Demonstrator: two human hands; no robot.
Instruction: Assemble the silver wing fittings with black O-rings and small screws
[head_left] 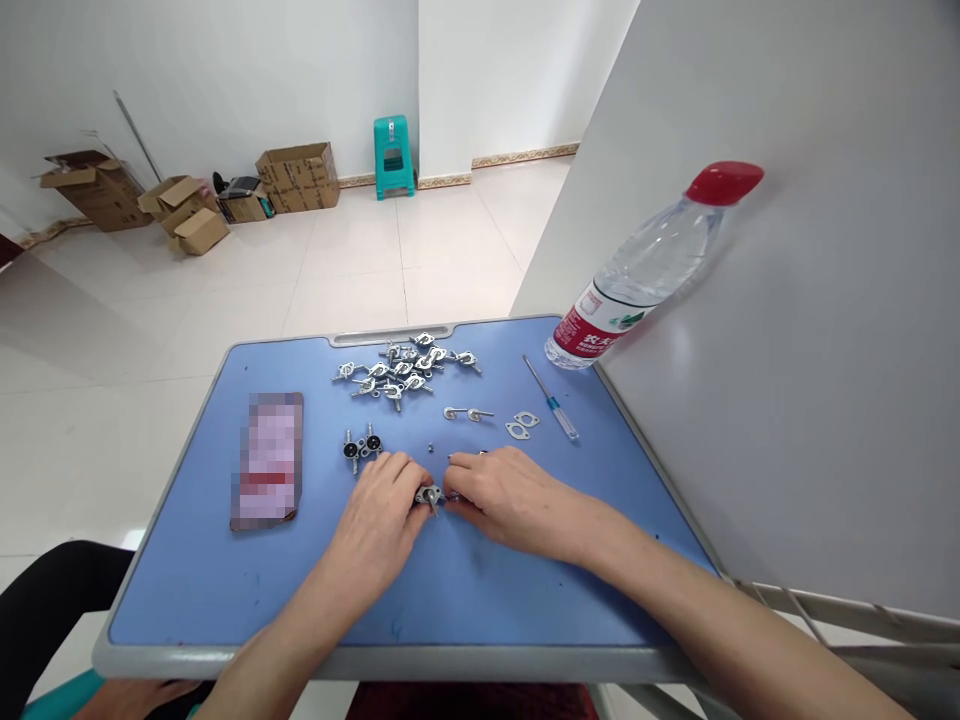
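My left hand (381, 512) pinches a small metal valve (429, 495) with a thin lever pointing toward me. My right hand (514, 498) is just right of it, fingers closed around something too small to make out. Beyond my left fingers lie two valve bodies (362, 447) with round black faces. A tiny metal piece (430, 448) rests between them and my right hand. Farther off are two loose levers (468, 414) and two flat oval plates (522, 425). To the right of these lies a screwdriver (555, 405) with a blue and clear handle.
A pile of several metal valves (405, 370) sits at the back of the blue table (315, 590). A phone (268, 460) lies at left. A water bottle (637, 270) with a red cap stands by the grey panel (810, 330). Another person's dark-clothed leg (67, 600) is at lower left.
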